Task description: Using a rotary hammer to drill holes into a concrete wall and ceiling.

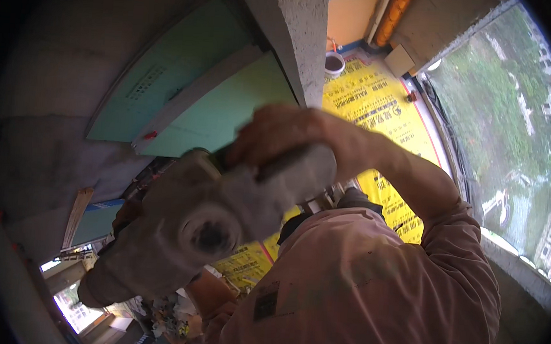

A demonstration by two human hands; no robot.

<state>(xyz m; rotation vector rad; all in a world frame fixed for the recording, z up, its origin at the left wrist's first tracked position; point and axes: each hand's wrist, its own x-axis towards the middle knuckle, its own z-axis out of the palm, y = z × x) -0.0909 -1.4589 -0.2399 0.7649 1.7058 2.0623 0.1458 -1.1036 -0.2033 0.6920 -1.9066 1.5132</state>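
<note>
Yellow sheeting [382, 106], white bucket [335, 74] dark inside, right hand [281, 134] gripping grey tool [172, 229]

White bucket [333, 74] on yellow floor sheeting [383, 98], green boards [225, 108].

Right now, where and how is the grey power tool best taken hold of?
I'd grip the grey power tool by its narrower upper-right end, coming from above: the right hand curls over that edge. The broad body slants down toward picture left, so a second support from underneath would probably help. Blur hides finer details.
</note>
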